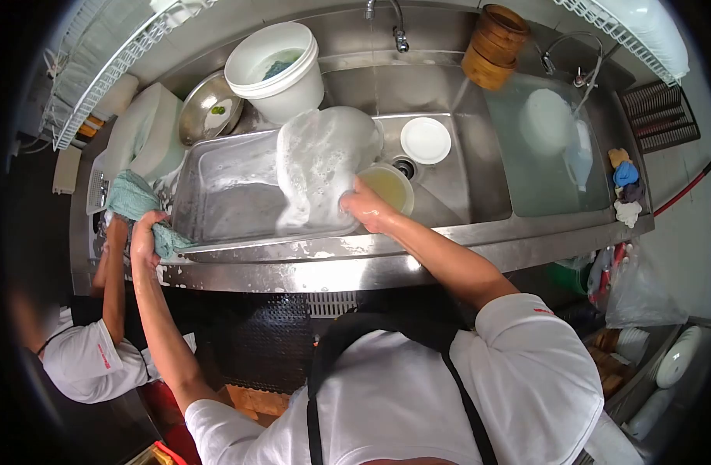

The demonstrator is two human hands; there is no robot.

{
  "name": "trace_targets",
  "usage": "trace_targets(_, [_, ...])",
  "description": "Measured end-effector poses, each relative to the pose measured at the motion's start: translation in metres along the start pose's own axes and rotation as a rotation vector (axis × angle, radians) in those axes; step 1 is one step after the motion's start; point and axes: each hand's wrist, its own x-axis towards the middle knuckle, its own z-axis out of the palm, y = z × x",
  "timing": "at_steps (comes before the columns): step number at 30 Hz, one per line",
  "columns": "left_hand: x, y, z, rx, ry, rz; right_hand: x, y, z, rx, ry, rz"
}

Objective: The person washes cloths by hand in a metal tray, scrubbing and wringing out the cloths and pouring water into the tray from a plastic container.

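Note:
My right hand (365, 208) is closed on the edge of a white, suds-covered dish (321, 167), whose exact kind I cannot make out. It lies over the right part of a shallow metal tray (239, 194) holding soapy water. Beside that hand is a white tub of yellowish liquid (389, 190). On the left, my left hand (146, 236) is closed on a green cloth (134, 195) at the tray's left end; its fingers are partly hidden. A co-worker's hand (117, 230) is right next to it, by the same cloth.
A white bucket (285, 101) and a metal bowl (192, 116) stand behind the tray. A small white plate (426, 141) lies near the drain. Bamboo steamers (496, 43) sit above the water-filled right basin (526, 174). The co-worker (92, 360) stands close at left.

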Motion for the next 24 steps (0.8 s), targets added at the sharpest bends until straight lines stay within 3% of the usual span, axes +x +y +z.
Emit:
trace_targets(4, [-0.003, 0.017, 0.007, -0.095, -0.042, -0.028, -0.013, -0.003, -0.008, -0.035, 0.085, -0.069])
trace_targets(7, [-0.016, 0.035, 0.018, -0.089, -0.046, -0.032, -0.026, -0.017, -0.022, -0.014, -0.125, 0.036])
trace_targets(12, [-0.052, 0.073, 0.046, -0.223, -0.013, 0.017, -0.020, 0.004, -0.035, 0.091, -0.021, 0.114])
trace_targets(19, [-0.058, 0.119, 0.067, -0.281, -0.314, 0.096, -0.009, 0.023, -0.071, 0.271, -0.178, 0.111])
trace_targets(24, [-0.072, 0.176, 0.123, -0.419, -0.526, 0.124, -0.013, 0.015, -0.093, 0.380, -0.246, 0.386])
